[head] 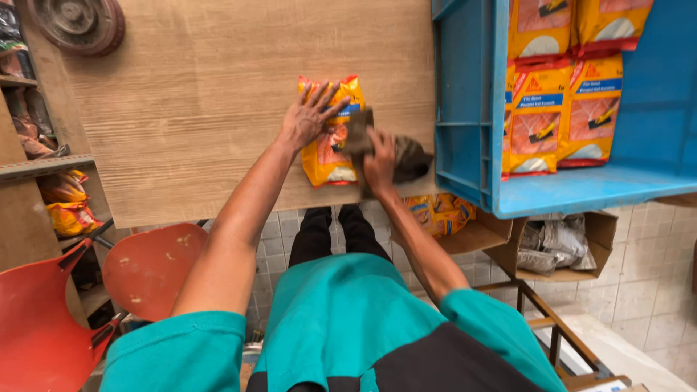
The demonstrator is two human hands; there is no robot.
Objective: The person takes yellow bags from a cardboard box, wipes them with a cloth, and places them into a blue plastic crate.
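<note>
The left hand [308,116] lies flat, fingers spread, on a yellow pouch [328,156] at the desk's [196,109] near edge. The right hand [380,161] grips a dark cloth [406,158] against the pouch's right side; wiping looks underway, not finished. A blue crate [468,109] of similar pouches crowds the right; the desk's left half offers room

A blue plastic crate [468,109] held yellow pouches [559,109] beside the wooden worktop [196,109]. Below stood red chairs [149,268], an open cardboard box [555,243], and a tiled floor [653,290].
</note>
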